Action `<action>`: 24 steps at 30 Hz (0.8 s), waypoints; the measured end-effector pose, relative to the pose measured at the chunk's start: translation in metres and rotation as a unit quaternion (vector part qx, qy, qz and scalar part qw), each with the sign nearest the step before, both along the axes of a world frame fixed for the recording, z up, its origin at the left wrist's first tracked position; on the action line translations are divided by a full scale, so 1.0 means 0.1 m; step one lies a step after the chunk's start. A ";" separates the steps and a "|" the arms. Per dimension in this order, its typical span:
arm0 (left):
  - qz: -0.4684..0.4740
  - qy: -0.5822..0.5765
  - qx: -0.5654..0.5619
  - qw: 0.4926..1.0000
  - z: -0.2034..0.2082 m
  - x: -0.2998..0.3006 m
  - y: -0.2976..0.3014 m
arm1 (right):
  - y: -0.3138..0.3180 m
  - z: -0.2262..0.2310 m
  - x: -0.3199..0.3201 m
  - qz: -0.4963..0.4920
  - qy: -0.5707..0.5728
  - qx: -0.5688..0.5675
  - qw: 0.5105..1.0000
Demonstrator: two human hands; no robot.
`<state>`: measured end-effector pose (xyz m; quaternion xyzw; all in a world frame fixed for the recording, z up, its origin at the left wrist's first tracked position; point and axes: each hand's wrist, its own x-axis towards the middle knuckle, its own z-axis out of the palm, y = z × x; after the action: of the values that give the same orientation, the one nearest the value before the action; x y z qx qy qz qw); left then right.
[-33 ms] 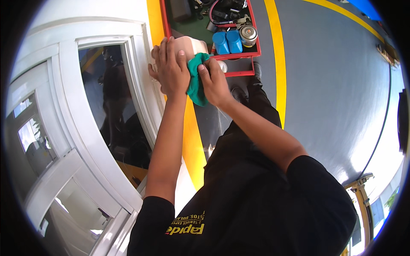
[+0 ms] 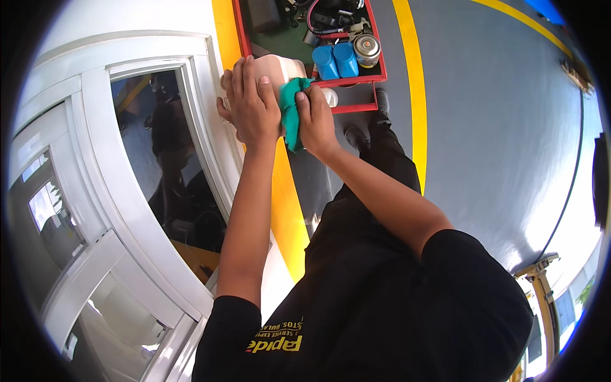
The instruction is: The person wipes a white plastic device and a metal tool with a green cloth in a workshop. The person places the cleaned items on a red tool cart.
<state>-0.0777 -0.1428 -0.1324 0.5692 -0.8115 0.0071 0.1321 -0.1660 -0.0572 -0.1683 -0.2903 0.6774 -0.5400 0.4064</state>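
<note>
A pale beige, box-like thing with rounded corners (image 2: 272,66) sits at the near left corner of a red tool cart (image 2: 380,48). My left hand (image 2: 251,114) rests on it, fingers stretched over its left side and thumb lying on its face. I cannot make out its exact kind. My right hand (image 2: 316,121) is closed on a green cloth (image 2: 291,111), thumb on top. The cloth is pressed against the right side of the beige thing and its loose end hangs toward me.
On the cart are two blue bottles (image 2: 335,62), a round metal can (image 2: 367,49) and assorted tools. A white round thing (image 2: 330,97) lies lower down. White-framed glass doors (image 2: 168,165) stand close on my left. Yellow lines (image 2: 412,95) cross the grey floor.
My right hand and the cloth have shifted slightly, and the cloth's hanging end looks narrower. More of the white round thing shows. My left hand stays on the beige thing.
</note>
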 end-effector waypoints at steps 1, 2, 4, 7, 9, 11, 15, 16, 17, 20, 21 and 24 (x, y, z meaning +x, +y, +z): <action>-0.002 -0.003 -0.003 1.000 0.03 -0.01 -0.01 | 0.00 -0.21 0.01 -0.003 0.000 0.042 0.999; -0.003 -0.003 -0.007 1.000 0.06 -0.02 -0.01 | 0.01 -0.43 0.01 -0.006 0.003 0.082 0.997; -0.007 -0.010 -0.016 1.000 0.05 -0.02 -0.01 | 0.00 -0.57 0.00 -0.009 0.021 0.120 0.993; -0.001 -0.003 -0.020 1.000 0.06 -0.04 -0.04 | -0.06 -0.60 -0.04 -0.020 0.064 0.092 0.993; -0.001 -0.005 -0.017 1.000 0.05 -0.03 -0.01 | -0.09 -0.59 -0.04 -0.027 0.046 0.122 0.991; -0.005 -0.011 -0.020 1.000 0.05 -0.01 -0.01 | -0.13 -0.55 -0.04 -0.038 0.013 0.144 0.989; -0.013 -0.004 -0.022 1.000 0.02 0.03 -0.05 | -0.11 -0.02 0.04 -0.071 -0.064 0.019 0.995; -0.016 0.003 -0.020 1.000 0.03 0.03 -0.05 | -0.10 0.07 0.02 -0.062 -0.047 -0.009 0.997; -0.014 -0.001 -0.017 1.000 0.02 0.03 -0.04 | -0.08 0.04 0.00 -0.055 -0.067 -0.006 0.996; -0.012 -0.011 -0.020 1.000 0.05 -0.01 -0.03 | -0.11 -0.47 -0.02 -0.063 -0.042 0.055 0.996; -0.014 -0.014 -0.022 1.000 0.05 0.00 -0.02 | -0.14 -0.63 -0.03 -0.072 -0.021 0.086 0.993; -0.018 -0.012 -0.020 1.000 0.07 -0.02 -0.03 | -0.17 -0.65 -0.06 -0.064 0.003 0.097 0.993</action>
<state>-0.0801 -0.1454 -0.1254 0.5517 -0.8227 0.0279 0.1345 -0.1716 -0.0742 -0.2338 -0.2076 0.7449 -0.4960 0.3951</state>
